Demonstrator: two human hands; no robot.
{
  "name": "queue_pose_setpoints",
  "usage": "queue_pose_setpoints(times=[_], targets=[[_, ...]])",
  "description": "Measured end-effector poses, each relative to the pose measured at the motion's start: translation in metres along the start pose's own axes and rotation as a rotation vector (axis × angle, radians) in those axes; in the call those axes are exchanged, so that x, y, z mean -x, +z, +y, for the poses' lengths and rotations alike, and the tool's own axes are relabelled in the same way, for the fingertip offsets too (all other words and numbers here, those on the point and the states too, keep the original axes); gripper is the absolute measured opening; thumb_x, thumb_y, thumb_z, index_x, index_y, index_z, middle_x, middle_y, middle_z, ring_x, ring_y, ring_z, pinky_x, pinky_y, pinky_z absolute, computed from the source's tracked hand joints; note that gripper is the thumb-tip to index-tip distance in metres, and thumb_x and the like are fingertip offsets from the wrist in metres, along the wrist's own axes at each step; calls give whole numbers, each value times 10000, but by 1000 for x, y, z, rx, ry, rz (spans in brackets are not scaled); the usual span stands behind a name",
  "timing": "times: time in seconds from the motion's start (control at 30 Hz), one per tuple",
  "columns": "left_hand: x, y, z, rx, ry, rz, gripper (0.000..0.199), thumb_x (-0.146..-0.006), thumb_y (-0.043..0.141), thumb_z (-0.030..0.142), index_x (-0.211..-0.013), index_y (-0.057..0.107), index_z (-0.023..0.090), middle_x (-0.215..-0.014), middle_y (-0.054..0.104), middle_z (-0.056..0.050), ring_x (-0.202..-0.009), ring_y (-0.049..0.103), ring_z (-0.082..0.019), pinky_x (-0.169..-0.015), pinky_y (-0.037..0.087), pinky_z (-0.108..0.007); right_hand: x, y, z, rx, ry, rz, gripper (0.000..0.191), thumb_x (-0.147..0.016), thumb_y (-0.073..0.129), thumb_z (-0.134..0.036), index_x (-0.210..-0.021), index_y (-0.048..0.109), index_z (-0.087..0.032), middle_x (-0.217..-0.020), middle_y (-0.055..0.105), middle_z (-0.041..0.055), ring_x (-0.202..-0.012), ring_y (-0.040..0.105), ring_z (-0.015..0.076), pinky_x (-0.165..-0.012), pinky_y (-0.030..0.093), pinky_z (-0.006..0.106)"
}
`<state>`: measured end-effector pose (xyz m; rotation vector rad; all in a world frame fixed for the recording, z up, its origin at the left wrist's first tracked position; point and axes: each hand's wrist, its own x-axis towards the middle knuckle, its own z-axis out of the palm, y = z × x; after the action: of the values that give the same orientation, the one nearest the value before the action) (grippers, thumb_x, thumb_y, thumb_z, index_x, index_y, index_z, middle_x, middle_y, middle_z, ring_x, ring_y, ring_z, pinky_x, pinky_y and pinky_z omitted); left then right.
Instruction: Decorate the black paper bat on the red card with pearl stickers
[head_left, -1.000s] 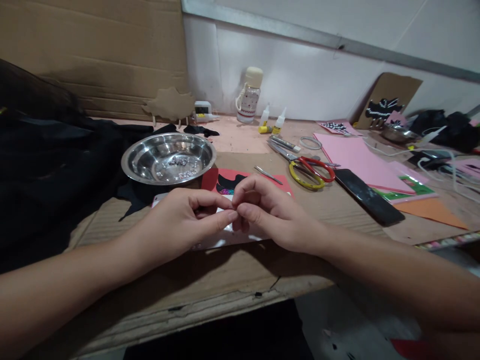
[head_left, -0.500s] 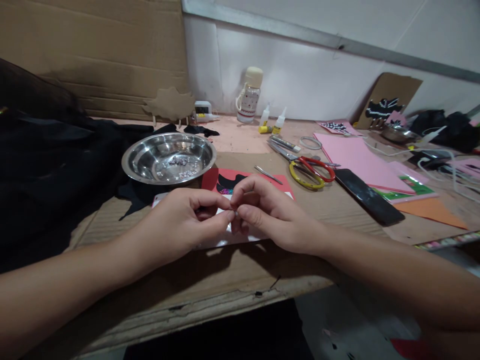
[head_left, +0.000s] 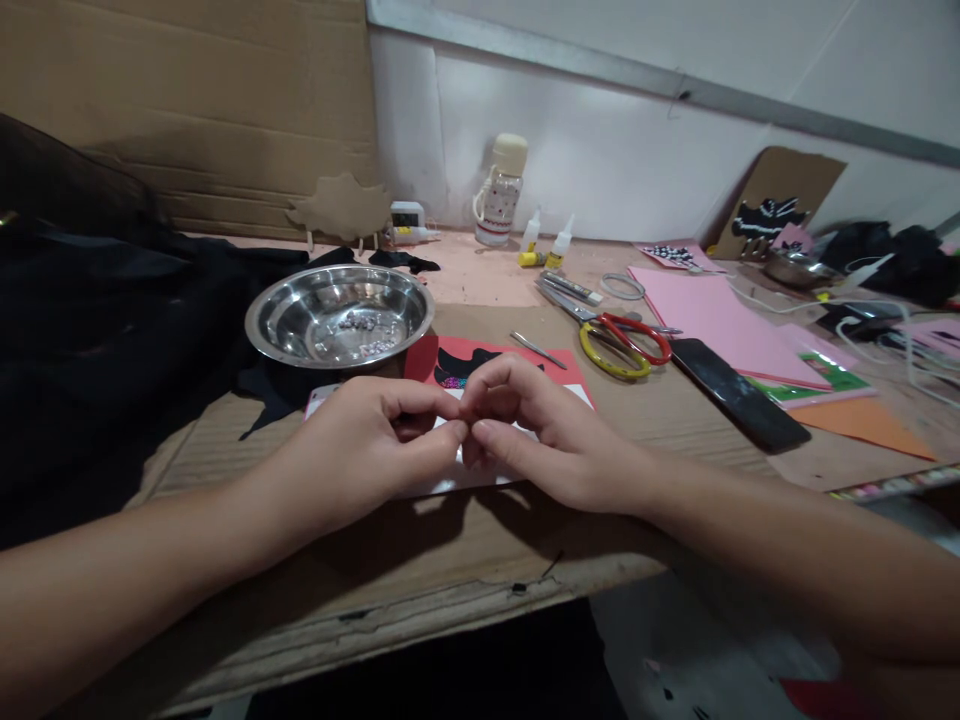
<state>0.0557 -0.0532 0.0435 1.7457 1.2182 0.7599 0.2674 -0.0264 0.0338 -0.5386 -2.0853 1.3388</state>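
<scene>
My left hand (head_left: 375, 435) and my right hand (head_left: 544, 430) meet at their fingertips above the work. Each has thumb and forefinger pinched together; whatever sits between them is too small to name. Beneath them lie a white sheet (head_left: 431, 483) and a red sheet (head_left: 568, 362). On the red one rests a black cut-out shape (head_left: 480, 358) with pink and blue sparkling bits (head_left: 454, 382) along it, partly hidden by my fingers. Beyond my left hand stands a steel bowl (head_left: 262, 345) holding small shiny pieces (head_left: 375, 346).
Tweezers (head_left: 538, 350) and red-and-yellow-handled scissors (head_left: 619, 340) lie beyond my right hand, beside a black phone (head_left: 739, 393) and pink sheets (head_left: 720, 320). Glue bottles (head_left: 559, 245) and a drinking bottle (head_left: 499, 195) stand by the wall. Black fabric (head_left: 90, 370) covers the left side.
My pinched fingertips have shifted very slightly against each other, and the small pale speck between them no longer shows. The view has moved a touch; everything on the table stays put.
</scene>
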Motion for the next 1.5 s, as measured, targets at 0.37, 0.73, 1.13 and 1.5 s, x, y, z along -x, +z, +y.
queue_pose_setpoints(times=[0.37,0.73,1.13,1.5], targets=[[0,-6,1,-17,80,-28,266,-911,636,415,-867,851,265,-818,821,25,-683,695,-137,-599,495,-179,2,-2,2,-148,15,-14,106,-1073,550,-227,-1120,456,-236,-959,615,-8,-816,635,109,-725,528,247],[1,-4,-2,-152,114,-3,338,-936,543,406,-859,800,201,-788,758,-6,-660,623,-149,-563,443,-221,1,0,-1,-173,64,-13,112,-1081,535,-292,-1150,466,-238,-988,612,15,-849,629,132,-742,558,276],[-3,2,-1,-181,145,22,343,-938,519,397,-757,718,184,-689,673,8,-617,560,-130,-539,416,-209,-4,5,-4,-7,96,48,147,-1021,570,-245,-1098,445,-242,-933,607,-5,-812,600,134,-660,484,253],[-2,1,1,-15,111,-40,278,-938,529,374,-786,683,198,-646,601,39,-532,474,-104,-463,363,-190,-3,3,0,-10,46,61,179,-1004,583,-208,-1132,462,-236,-968,604,-2,-838,618,125,-667,511,241]])
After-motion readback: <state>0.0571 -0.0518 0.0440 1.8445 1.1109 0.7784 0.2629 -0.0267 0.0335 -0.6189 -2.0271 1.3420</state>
